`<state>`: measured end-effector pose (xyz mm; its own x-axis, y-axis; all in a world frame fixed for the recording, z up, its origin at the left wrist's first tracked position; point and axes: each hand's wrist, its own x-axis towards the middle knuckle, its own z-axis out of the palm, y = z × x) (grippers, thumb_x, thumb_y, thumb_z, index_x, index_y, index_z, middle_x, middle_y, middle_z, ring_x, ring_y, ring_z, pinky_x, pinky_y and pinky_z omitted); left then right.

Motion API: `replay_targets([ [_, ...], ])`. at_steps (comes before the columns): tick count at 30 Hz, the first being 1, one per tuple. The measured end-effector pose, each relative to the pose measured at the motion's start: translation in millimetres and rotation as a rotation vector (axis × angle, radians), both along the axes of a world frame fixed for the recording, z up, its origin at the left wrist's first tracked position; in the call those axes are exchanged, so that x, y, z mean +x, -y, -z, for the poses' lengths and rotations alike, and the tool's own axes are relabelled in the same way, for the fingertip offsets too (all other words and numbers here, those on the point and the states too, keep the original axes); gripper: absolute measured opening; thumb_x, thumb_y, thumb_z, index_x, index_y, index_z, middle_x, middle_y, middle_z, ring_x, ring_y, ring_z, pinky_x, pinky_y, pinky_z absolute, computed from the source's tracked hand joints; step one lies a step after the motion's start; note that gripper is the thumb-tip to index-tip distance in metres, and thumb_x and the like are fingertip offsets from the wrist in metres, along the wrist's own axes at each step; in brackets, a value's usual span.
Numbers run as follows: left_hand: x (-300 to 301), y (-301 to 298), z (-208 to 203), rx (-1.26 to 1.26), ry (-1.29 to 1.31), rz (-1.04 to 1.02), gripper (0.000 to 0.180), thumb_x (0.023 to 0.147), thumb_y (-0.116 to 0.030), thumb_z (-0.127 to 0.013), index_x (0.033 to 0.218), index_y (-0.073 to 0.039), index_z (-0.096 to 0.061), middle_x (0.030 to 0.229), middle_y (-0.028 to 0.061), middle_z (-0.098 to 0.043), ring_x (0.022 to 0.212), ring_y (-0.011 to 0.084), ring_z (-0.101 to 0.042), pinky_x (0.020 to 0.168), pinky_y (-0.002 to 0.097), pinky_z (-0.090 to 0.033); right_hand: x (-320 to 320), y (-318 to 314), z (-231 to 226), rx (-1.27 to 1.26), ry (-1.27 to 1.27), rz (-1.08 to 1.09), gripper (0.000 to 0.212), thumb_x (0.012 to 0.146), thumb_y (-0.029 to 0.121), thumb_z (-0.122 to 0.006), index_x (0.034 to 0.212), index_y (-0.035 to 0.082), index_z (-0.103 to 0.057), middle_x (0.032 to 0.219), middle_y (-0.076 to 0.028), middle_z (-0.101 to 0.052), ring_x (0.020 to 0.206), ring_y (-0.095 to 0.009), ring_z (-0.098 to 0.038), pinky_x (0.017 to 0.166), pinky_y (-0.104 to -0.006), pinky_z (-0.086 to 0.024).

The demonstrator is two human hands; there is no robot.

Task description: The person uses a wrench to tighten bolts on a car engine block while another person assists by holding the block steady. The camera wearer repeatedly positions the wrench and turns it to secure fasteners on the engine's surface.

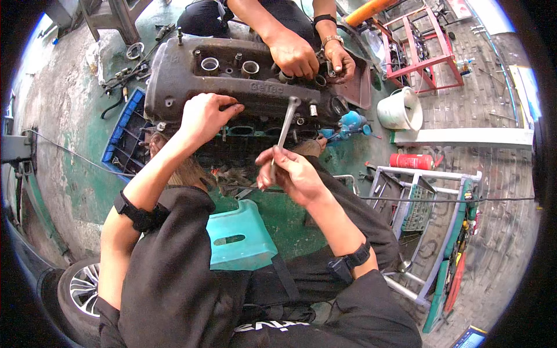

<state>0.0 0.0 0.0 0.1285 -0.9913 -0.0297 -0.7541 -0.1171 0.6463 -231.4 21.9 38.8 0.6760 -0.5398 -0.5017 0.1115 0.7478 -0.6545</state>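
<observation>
A dark engine valve cover [174, 78] with round plug holes sits on the engine in front of me. My left hand [204, 120] rests at its near edge, thumb and forefinger pinched together; whatever lies between them is too small to make out. In my right hand [293, 174] is a metal wrench [286, 126], held upright by its lower end with the ring end close to the cover's near right edge. Across the engine, a co-worker's hand [293, 53] reaches onto the cover, and their other hand [339, 61] holds a small part I cannot make out.
A blue plastic tray [120, 130] lies left of the engine. A teal plastic piece with a slot [246, 226] is between my legs. To the right are a white bucket [394, 113], a red fire extinguisher [412, 161], a metal cart [415, 197] and a red frame [420, 78].
</observation>
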Motion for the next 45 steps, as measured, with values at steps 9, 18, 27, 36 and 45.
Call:
replay_targets([
  [9, 2, -2, 6, -0.067, -0.002, -0.004, 0.038, 0.081, -0.046, -0.066, 0.095, -0.012, -0.073, 0.082, 0.0164, -0.068, 0.079, 0.0325, -0.067, 0.073, 0.0387, -0.052, -100, 41, 21, -0.626, -0.74, 0.022, 0.024, 0.096, 0.025, -0.057, 0.097, 0.003, -0.067, 0.064, 0.009, -0.041, 0.052, -0.001, -0.032, 0.046, -0.0189, -0.023],
  [18, 1, -3, 5, -0.065, 0.009, -0.003, 0.036, 0.08, -0.045, -0.066, 0.092, -0.012, -0.074, 0.083, 0.0139, -0.069, 0.08, 0.0305, -0.067, 0.074, 0.0384, -0.052, -116, 88, 7, -0.46, -0.758, -0.137, 0.025, 0.093, 0.025, -0.059, 0.095, 0.002, -0.07, 0.065, 0.008, -0.05, 0.052, -0.001, -0.035, 0.047, -0.0189, -0.026],
  [27, 1, -2, 10, -0.099, 0.02, -0.01, 0.036, 0.08, -0.044, -0.066, 0.092, -0.011, -0.074, 0.082, 0.0144, -0.069, 0.079, 0.0306, -0.067, 0.074, 0.0385, -0.052, -92, 58, 8, -0.004, -0.635, -0.002, 0.031, 0.098, 0.028, -0.047, 0.084, 0.002, -0.055, 0.048, 0.003, -0.032, 0.037, -0.009, -0.024, 0.037, -0.0262, -0.021],
  [36, 0, -1, 5, -0.067, -0.026, -0.009, 0.033, 0.08, -0.042, -0.066, 0.091, -0.012, -0.074, 0.081, 0.0145, -0.069, 0.078, 0.0309, -0.067, 0.072, 0.0387, -0.053, 47, 24, 33, 0.265, 0.193, 0.291, 0.034, 0.102, 0.032, -0.036, 0.105, 0.003, -0.053, 0.11, -0.013, -0.064, 0.094, -0.028, -0.064, 0.079, -0.0387, -0.054],
  [45, 1, -2, 9, -0.077, -0.024, -0.02, 0.034, 0.08, -0.044, -0.067, 0.093, -0.013, -0.074, 0.082, 0.0136, -0.069, 0.078, 0.0304, -0.067, 0.073, 0.0383, -0.053, 36, 8, -17, 0.201, 0.307, 0.153, 0.035, 0.101, 0.033, -0.04, 0.106, 0.003, -0.057, 0.069, -0.005, -0.048, 0.068, -0.022, -0.049, 0.064, -0.035, -0.042],
])
